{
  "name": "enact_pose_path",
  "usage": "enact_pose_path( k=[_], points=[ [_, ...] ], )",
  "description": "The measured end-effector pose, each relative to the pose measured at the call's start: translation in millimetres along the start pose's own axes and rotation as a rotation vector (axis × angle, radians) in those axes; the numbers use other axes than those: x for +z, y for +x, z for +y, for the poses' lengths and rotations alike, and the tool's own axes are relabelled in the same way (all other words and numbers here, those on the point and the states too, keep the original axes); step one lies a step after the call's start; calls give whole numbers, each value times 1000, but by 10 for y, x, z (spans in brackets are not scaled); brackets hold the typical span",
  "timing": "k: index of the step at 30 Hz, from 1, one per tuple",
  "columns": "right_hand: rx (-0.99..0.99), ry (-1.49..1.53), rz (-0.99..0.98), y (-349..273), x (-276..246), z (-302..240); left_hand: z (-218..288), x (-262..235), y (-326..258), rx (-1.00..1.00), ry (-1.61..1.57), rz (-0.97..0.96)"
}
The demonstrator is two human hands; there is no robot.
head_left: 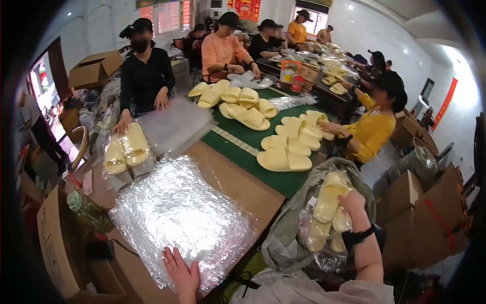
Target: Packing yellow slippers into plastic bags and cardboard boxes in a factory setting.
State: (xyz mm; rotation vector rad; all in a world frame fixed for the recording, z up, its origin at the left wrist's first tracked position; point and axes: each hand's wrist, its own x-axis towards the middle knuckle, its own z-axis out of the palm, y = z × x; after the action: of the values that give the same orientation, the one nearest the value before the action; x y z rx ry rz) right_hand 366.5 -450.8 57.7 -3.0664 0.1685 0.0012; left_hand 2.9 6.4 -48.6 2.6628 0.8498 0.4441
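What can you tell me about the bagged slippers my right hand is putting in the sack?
The bagged slippers are pale yellow, foam-like slides sealed in a clear, crinkly plastic bag. The right hand grips the pack from its right side and holds it upright in the mouth of a grey-green sack. More bagged pale slippers lie below it inside the sack. The left hand rests apart on the stack of clear bags.

Packaging everywhere here. A stack of clear crinkly bags (177, 213) lies on the table, left hand (182, 273) on its near edge. The right hand (352, 202) holds a clear bag of slippers (326, 218) over a grey sack (288, 238). Brown boxes (430, 218) sit right, an open box (96, 68) far left, and a red wall banner (445, 101) right.
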Motion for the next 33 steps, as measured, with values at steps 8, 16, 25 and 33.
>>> enact_pose_path(
  k=[8,16,25,33],
  points=[
    [-574,207,-3,492,-308,-1427,28,-28,-53,-80,-42,-8],
    [-626,280,94,1965,1084,-2008,76,77,98,-26,-56,20],
    [-795,647,84,312,515,-3207,-9,-6,-50,-36,-2,29],
    [-1225,704,-321,-1443,379,-3546,22,23,-40,-95,62,-30]
  ],
)
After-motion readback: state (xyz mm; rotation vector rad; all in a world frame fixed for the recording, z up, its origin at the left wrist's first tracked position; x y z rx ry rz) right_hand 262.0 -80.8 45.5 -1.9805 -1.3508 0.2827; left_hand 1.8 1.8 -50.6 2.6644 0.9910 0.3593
